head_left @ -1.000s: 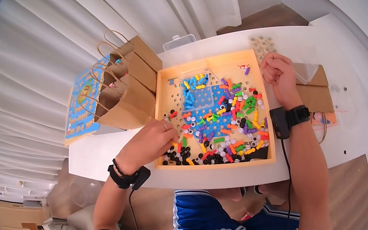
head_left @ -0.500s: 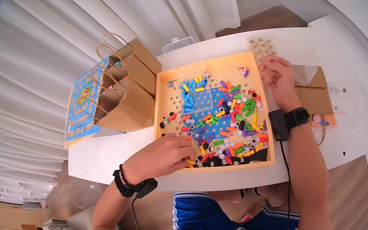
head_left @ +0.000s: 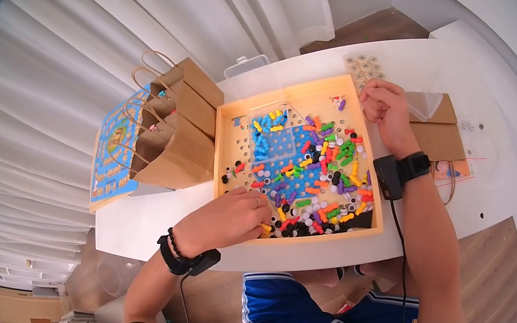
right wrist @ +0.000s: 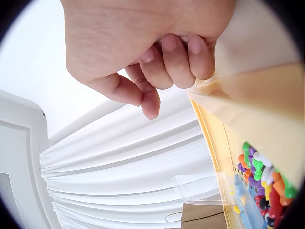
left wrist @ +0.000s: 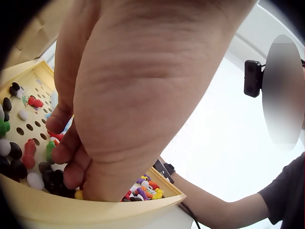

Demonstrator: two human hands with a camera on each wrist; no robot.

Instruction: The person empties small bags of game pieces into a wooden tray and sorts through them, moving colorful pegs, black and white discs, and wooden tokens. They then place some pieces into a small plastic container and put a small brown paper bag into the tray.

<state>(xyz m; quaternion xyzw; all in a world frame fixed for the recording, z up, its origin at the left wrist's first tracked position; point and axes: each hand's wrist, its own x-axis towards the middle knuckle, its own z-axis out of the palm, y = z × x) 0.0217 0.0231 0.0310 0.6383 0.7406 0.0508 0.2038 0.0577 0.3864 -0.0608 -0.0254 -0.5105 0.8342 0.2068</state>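
A shallow wooden tray (head_left: 316,88) with a holed board holds many small coloured pegs and black and white round pieces. In its near left corner, my left hand (head_left: 229,217) reaches over the rim, fingers bent down among the pieces. Its thumb and fingertips pinch a yellow peg (head_left: 266,229), mostly hidden in the left wrist view. My right hand (head_left: 386,111) stays by the tray's right edge, fingers loosely curled, holding nothing. A clear plastic box (head_left: 283,145) inside the tray contains blue and yellow pegs.
Brown paper bags (head_left: 187,139) stand left of the tray, beside a blue printed board (head_left: 117,138). A clear lid (head_left: 247,67) lies behind the tray. Round wooden discs (head_left: 362,66) and another paper bag (head_left: 441,134) lie at the back right.
My left hand has moved right along the tray's near edge to the yellow peg, then stayed there. My right hand has barely moved.
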